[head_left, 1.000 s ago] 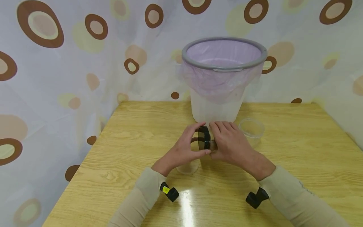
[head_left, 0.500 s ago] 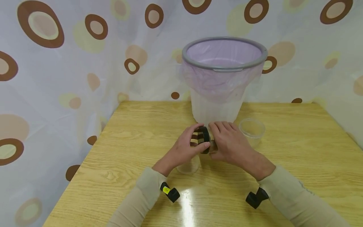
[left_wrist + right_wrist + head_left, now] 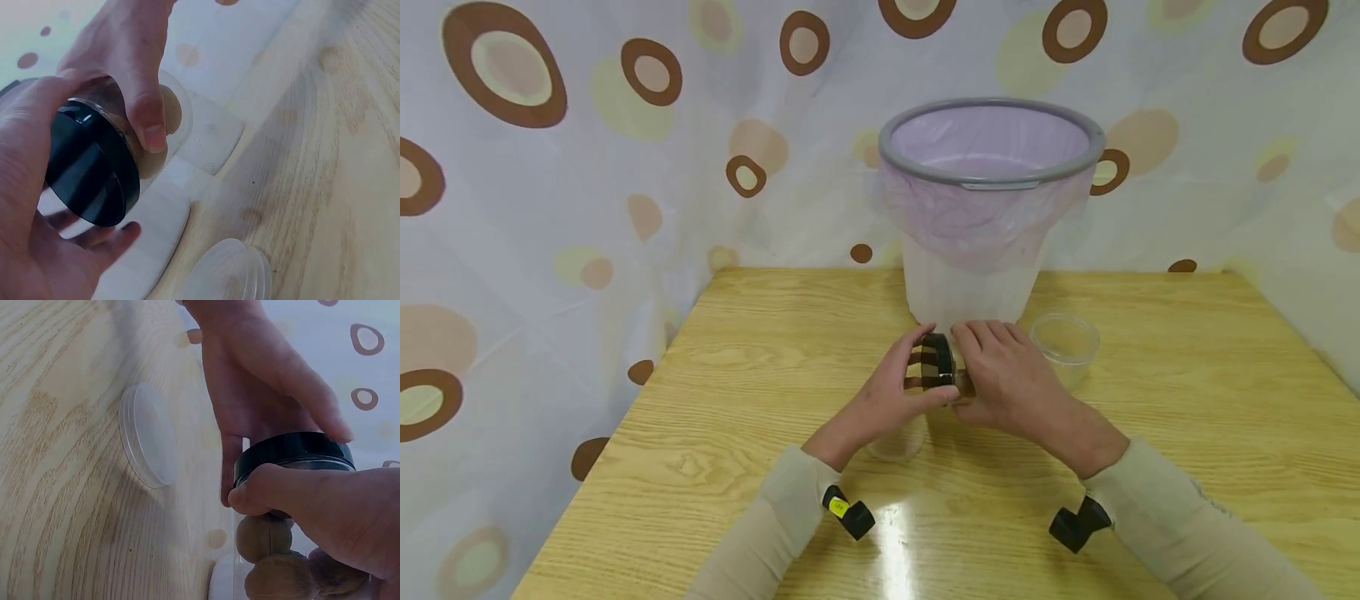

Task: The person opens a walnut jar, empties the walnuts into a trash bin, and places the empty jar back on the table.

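Tilted on its side over the table, a clear jar [image 3: 240,572] holds several brown, walnut-like balls [image 3: 278,575]. My right hand [image 3: 1011,375] grips the jar round its body, close to the lid. A black screw lid [image 3: 936,362] sits on the jar's mouth and faces left. My left hand [image 3: 883,392] holds that lid by its rim, thumb on the near side and fingers on the far side. In the right wrist view the left thumb and fingers touch the lid's edge. Below the left hand, a clear round plastic lid [image 3: 897,443] lies on the table.
A clear, round, open container [image 3: 1065,346] stands right of my right hand. Behind both hands is a white bin [image 3: 973,287] with a grey rim and a purple bag liner. The wooden table [image 3: 760,333] ends at a patterned cloth backdrop [image 3: 700,167].
My left thumb has shifted up along the lid's near side, then back down, and the left fingers have moved round the lid. My right hand and the jar stay in nearly the same place.
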`<state>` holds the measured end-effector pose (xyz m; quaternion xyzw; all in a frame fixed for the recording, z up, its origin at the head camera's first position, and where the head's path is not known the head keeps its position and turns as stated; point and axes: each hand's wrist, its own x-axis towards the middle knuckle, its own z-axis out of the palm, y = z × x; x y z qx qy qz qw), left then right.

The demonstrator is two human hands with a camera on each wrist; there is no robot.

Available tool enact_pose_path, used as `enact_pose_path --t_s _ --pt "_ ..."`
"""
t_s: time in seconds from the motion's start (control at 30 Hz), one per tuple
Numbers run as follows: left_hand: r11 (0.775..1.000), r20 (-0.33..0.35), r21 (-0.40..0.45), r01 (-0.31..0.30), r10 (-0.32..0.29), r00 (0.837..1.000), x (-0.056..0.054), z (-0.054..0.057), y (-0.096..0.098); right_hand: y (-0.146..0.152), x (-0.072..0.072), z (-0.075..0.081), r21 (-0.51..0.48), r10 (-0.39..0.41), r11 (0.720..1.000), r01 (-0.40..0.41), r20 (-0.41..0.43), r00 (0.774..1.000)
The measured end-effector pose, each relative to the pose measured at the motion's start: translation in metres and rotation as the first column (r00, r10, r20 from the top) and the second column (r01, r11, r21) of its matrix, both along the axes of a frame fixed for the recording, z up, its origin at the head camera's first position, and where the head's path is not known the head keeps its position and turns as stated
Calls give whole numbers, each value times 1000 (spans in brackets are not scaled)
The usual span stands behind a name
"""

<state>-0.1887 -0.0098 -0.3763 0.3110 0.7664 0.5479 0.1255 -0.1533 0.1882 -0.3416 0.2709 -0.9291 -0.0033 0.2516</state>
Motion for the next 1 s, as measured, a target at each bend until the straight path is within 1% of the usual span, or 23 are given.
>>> enact_pose_path --t_s 0.07,0.13,0.17,0.23,0.27,0.37,0.5,0.6,0.77,1.0 --pt "1000 -82 -9 16 -16 997 0 -1 -1 0 0 0 1 6 1000 -6 -11 1000" --pt "999 -166 -23 24 -28 986 1 -1 -2 -1 0 0 -3 13 1000 -13 -24 1000" --pt "999 -194 -26 30 -34 980 1 0 -3 -1 1 -1 -7 17 1000 -17 -31 999" --pt "999 -225 -29 30 -36 974 1 0 -3 -1 1 -2 -13 25 1000 -25 -46 999" --pt "999 -226 -24 29 -33 974 1 0 -4 -1 1 -2 -13 26 1000 -27 -54 998" --pt "1000 -202 -19 11 -15 979 2 -1 -4 -1 1 -3 -10 30 999 -31 -68 997" --pt "1000 -135 -17 -26 24 991 2 -1 -5 -3 1 -3 1 27 1000 -27 -62 998" --pt "999 -83 -15 -46 44 996 2 -2 -6 -4 1 -2 1 22 1000 -22 -44 999" --pt "999 -25 0 -51 51 998 1 -1 -6 -5 2 -2 -12 21 1000 -21 -32 999" --pt "996 45 60 -64 61 997 0 -3 -6 -5 4 -2 -32 14 999 -15 -19 1000"
